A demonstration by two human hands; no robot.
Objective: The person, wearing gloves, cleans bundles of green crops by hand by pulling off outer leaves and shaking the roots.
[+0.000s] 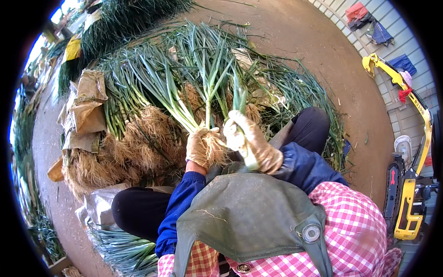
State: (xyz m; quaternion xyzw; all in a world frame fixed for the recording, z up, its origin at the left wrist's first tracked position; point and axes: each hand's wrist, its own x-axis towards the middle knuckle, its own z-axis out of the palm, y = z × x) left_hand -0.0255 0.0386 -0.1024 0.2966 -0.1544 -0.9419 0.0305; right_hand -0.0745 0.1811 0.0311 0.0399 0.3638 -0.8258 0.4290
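My left hand (197,148), in a pale glove, is closed round the lower stems of several green onions (208,105), near their tan, stringy roots (214,148). Their leaves fan out away from me. Close on its right, my gloved right hand (251,141) is closed on a green onion leaf (250,160), whose pale end hangs below the fist while blurred green shows above it. Ahead and to the left lies a heap of green onions (131,74), with thick root clumps (150,131) toward me. A dark green apron (254,214) covers my front.
Brown sacking (85,113) wraps the heap's left side. Loose leaves (307,90) spread at right. Another onion pile (131,23) rises at the back. By my left knee are a whitish sheet (99,205) and more green onions (122,249). A yellow mini excavator (410,198) stands far right.
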